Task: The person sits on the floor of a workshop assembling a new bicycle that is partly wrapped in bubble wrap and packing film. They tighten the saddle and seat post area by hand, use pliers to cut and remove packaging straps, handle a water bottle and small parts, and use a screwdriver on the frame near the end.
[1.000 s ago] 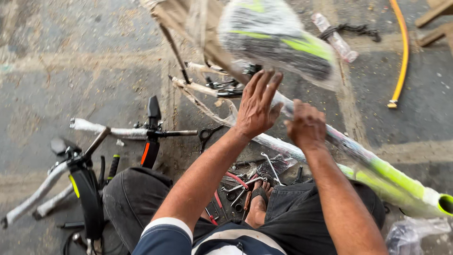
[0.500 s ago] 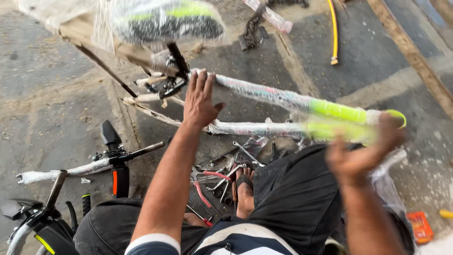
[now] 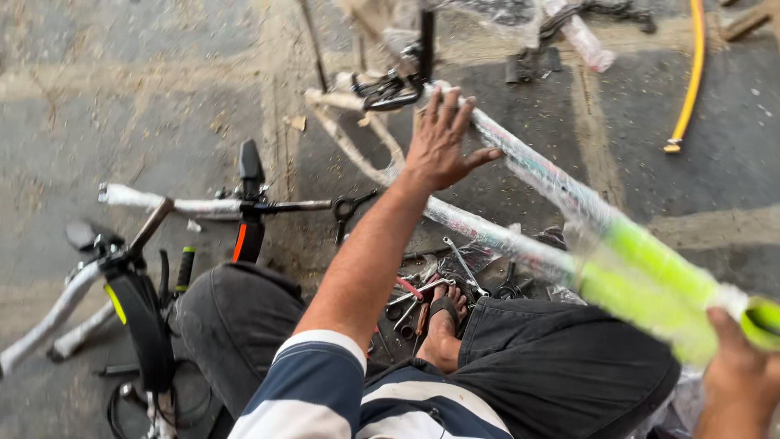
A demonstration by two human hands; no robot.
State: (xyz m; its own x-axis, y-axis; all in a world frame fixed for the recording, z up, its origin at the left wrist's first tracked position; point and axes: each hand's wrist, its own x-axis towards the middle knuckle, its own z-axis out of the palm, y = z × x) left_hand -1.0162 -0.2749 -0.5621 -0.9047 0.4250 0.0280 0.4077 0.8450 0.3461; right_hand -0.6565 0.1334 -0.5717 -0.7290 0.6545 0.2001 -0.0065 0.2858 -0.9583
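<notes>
While I sit on the ground with my knees apart, my left hand is spread wide, fingers splayed, its palm laid flat against the upper tube of the bicycle frame without gripping it. My right hand is at the lower right edge of the view, wrapped around the frame's near end; most of that hand is cut off, so I cannot tell how tightly it closes.

That frame slants across my lap from upper left to lower right, lifted off the pavement. Its two long tubes are wound in clear plastic wrap over a whitish, patterned finish, and near my right hand the paint turns bright lime green and looks blurred. At the far end a black clamp sits where the thinner wrapped stays meet.

Between my legs, by my sandalled foot, a pile of wrenches lies on the ground. To my left rests a wrapped handlebar with a black stem, and a yellow hose runs along the pavement at upper right.
</notes>
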